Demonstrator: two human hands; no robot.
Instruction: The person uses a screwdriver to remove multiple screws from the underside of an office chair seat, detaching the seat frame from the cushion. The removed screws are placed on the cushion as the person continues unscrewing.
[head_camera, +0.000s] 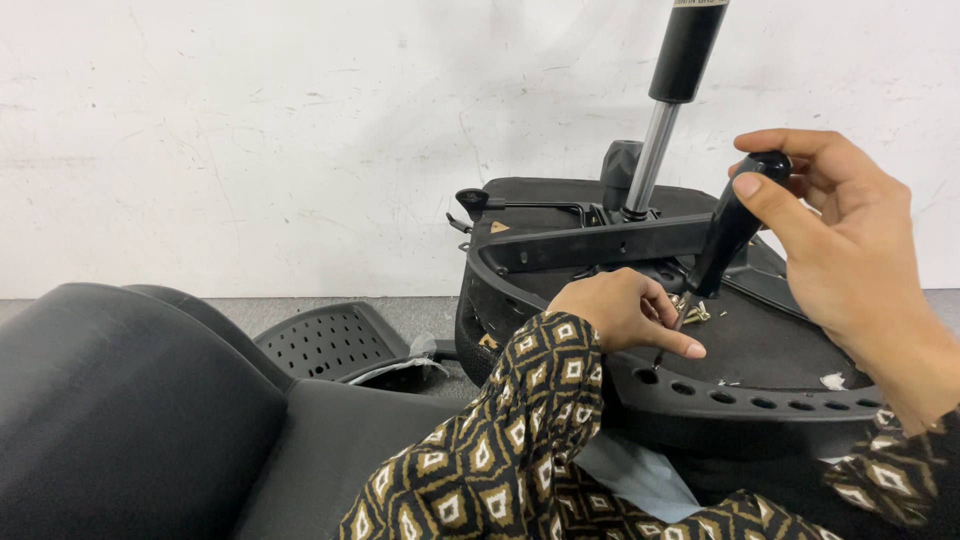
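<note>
Black padding, far left: a leather-like chair cushion (110, 400) is lying in the foreground, well apart from the work.
Perforated part: a black plastic panel (330, 340) dotted with holes is resting on the grey floor just behind that cushion.
Left hand: the left hand (625, 312) is lying on the underside of the upturned seat base (760, 400), fingers curled loosely and the forefinger stretching right, its tip sitting just beside the tool's point; it is steadying rather than gripping anything I can make out.
Screwdriver: the black-handled screwdriver (728, 232) is standing steeply, long axis running from upper right down to lower left, its thin shaft meeting the seat base near the row of rim holes.
Right hand: the right hand (840, 250) is closing around the top of the handle, thumb pressing on the rounded cap, fingers wrapping behind.
Key relation: the tip is sitting between the two hands, nearer the left forefinger; the right hand is above and to the right of it.
Behind: a gas-lift column (668, 100) is rising from the black metal mechanism plate (600, 243).
</note>
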